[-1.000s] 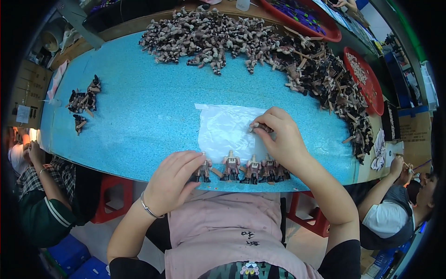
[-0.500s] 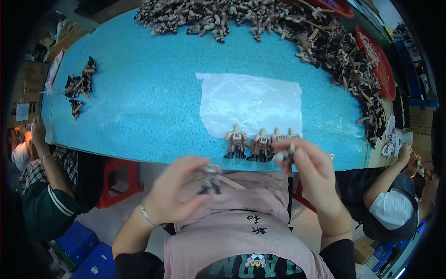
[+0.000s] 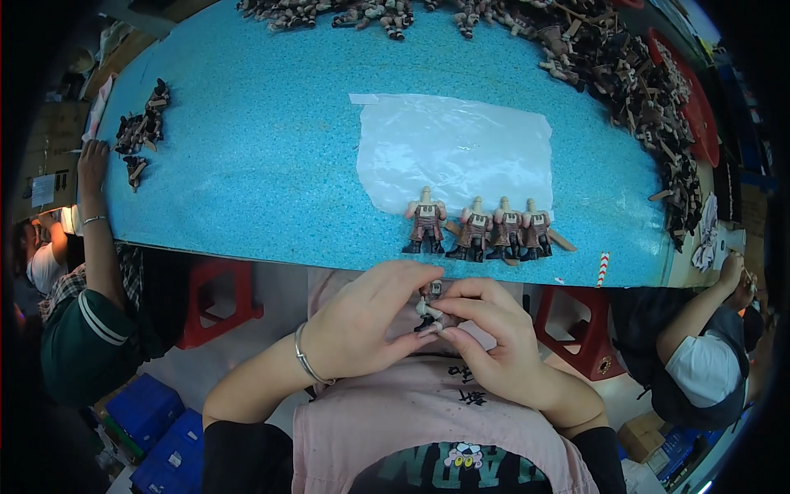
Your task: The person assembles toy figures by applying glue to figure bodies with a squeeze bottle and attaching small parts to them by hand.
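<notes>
My left hand [image 3: 362,317], with a bracelet at the wrist, grips a small toy figure [image 3: 434,290] between thumb and fingers in front of the table's near edge. From the other side my right hand [image 3: 498,337] pinches a small pale part [image 3: 427,311] against the figure. Fingers hide much of both, so I cannot tell whether they are joined. Just beyond my hands, several finished-looking toy figures [image 3: 475,230] in brown and black lie in a row. Their heads touch or overlap the near edge of a clear plastic sheet [image 3: 457,148].
Loose figures [image 3: 609,74] are heaped along the table's far and right sides, beside a red tray [image 3: 699,123] of small pale pieces. A smaller cluster [image 3: 144,128] lies at left. Co-workers sit on both sides; one hand [image 3: 92,169] rests at the table's left edge. Red stools [image 3: 216,305] stand below.
My hands have come together, bringing the pale part in my right hand to the figure in my left. The view has shifted, and the co-worker's hand at left has moved up along the table edge.
</notes>
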Demonstrator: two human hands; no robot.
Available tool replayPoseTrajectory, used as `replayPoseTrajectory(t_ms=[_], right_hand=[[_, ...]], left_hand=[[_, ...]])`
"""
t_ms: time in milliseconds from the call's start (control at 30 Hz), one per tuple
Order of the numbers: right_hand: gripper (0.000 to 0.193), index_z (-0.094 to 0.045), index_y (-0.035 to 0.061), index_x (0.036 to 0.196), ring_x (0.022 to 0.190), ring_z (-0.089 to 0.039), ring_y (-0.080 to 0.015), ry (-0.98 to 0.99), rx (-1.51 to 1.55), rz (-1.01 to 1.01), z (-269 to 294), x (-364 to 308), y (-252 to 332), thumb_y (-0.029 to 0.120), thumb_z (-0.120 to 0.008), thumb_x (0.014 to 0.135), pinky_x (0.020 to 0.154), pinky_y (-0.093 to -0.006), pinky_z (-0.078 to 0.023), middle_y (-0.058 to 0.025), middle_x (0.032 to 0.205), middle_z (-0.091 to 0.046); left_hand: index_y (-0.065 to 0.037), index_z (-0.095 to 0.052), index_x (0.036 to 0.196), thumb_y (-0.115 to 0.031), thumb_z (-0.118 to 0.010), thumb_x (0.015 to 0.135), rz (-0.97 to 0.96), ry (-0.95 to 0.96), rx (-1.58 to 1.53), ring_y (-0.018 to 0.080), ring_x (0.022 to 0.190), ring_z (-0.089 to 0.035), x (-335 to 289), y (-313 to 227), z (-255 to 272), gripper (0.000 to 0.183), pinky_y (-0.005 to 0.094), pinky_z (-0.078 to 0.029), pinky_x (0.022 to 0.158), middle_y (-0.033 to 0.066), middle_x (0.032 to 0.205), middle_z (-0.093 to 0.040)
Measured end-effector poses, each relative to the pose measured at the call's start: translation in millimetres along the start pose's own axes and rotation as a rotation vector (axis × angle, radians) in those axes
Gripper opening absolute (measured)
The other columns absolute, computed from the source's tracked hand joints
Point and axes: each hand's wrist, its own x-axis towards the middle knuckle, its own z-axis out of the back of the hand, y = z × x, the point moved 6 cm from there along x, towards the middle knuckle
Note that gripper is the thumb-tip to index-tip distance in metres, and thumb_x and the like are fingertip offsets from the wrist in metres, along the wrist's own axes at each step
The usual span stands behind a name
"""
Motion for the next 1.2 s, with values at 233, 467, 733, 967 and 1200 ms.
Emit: replayPoseTrajectory(t_ms=[233, 467, 733, 967, 1200], right_hand=[[0.028, -0.062, -0.0017, 0.104, 0.093, -0.059, -0.0293, -0.035, 0.0, 0.023, 4.0, 3.7, -0.6, -0.002, -0.065, 0.077, 0.079, -0.0339, -0.049, -0.0155, 0.105, -0.057], [0.021, -0.063, 0.0022, 0.097, 0.098, -0.061, -0.0284, -0.137, 0.05, 0.029, 3.9, 0.4, -9.0, 0.004, -0.07, 0.077, 0.082, -0.0339, -0.05, -0.0135, 0.101, -0.061], [0.021, -0.064, 0.0006, 0.102, 0.103, -0.06, -0.0265, -0.061, 0.217, -0.031, -5.0, -4.2, -19.6, 0.007, -0.067, 0.082, 0.083, -0.0332, -0.049, -0.0129, 0.1, -0.059], [0.02, -0.065, -0.0003, 0.101, 0.112, -0.057, -0.0275, -0.005, 0.231, -0.096, -1.4, -1.0, -25.5, 0.001, -0.066, 0.082, 0.093, -0.0355, -0.047, -0.0136, 0.105, -0.06], [0.042, -0.048, -0.0005, 0.122, 0.117, -0.052, -0.0253, -0.264, 0.429, -0.045, 27.7, -7.0, 0.1, -0.002, -0.063, 0.083, 0.096, -0.0386, -0.044, -0.0158, 0.112, -0.058]], left_hand=[[0.0, -0.049, 0.122, -0.016, -0.076, 0.072, -0.017, -0.002, 0.04, 0.0334, 0.106, -0.055, 5.3, -2.0, 2.6, 0.06, 0.0387, -0.048, 0.088, 0.0164, 0.114, -0.057], [0.001, -0.056, 0.113, -0.013, -0.073, 0.076, -0.024, 0.024, -0.051, 0.0306, 0.099, -0.059, 3.8, 1.7, 3.8, 0.043, 0.0366, -0.049, 0.085, 0.0159, 0.108, -0.058], [-0.002, -0.066, 0.1, -0.005, -0.071, 0.076, 0.042, -0.056, -0.073, 0.0251, 0.085, -0.064, 1.5, 8.1, 3.0, 0.024, 0.0315, -0.053, 0.073, 0.0133, 0.095, -0.064], [-0.001, -0.067, 0.096, -0.003, -0.071, 0.077, 0.117, -0.082, -0.133, 0.0224, 0.084, -0.065, 6.0, 10.8, 2.8, 0.02, 0.0303, -0.053, 0.073, 0.0118, 0.092, -0.064], [0.002, -0.064, 0.097, 0.008, -0.069, 0.073, 0.043, -0.446, -0.449, 0.0221, 0.096, -0.061, -3.8, -7.6, 21.9, 0.025, 0.0322, -0.051, 0.085, 0.0146, 0.102, -0.06]])
